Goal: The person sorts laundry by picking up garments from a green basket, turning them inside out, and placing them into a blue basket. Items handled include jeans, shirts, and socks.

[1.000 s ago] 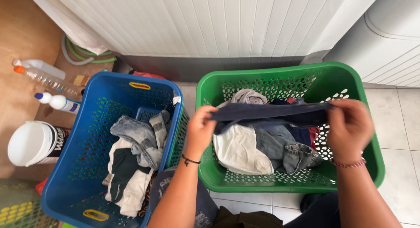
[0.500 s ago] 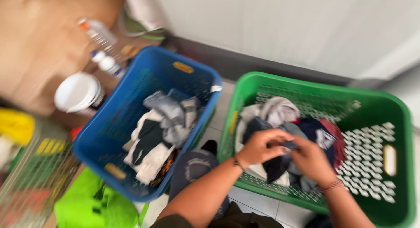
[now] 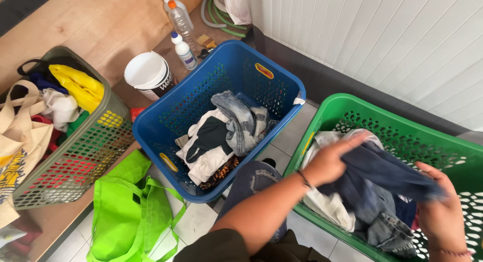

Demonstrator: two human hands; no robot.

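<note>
The dark blue garment [image 3: 387, 174] looks soft and light, a limp cloth that sags wherever it is unsupported, so it probably handles best when pinched at two spread points along an edge or a fold rather than bunched in the middle. It does not seem slippery or fragile; the main nuisance would be loose ends snagging on the other clothes below. The left hand [image 3: 329, 161] is closed on one end of it, fingers curled over the fabric, and the right hand [image 3: 443, 211] grips the other end, the cloth stretched between them just above the green laundry basket [image 3: 352, 108]. The garment is plain navy, matte, with a smooth fold along its upper edge; what kind of clothing it is cannot be told. Beneath it in the basket lie a white piece and denim. To the left on the tiled floor stands a blue laundry basket [image 3: 241, 66] with jeans and mixed clothes, and near it a bright green bag [image 3: 126, 211].
</note>
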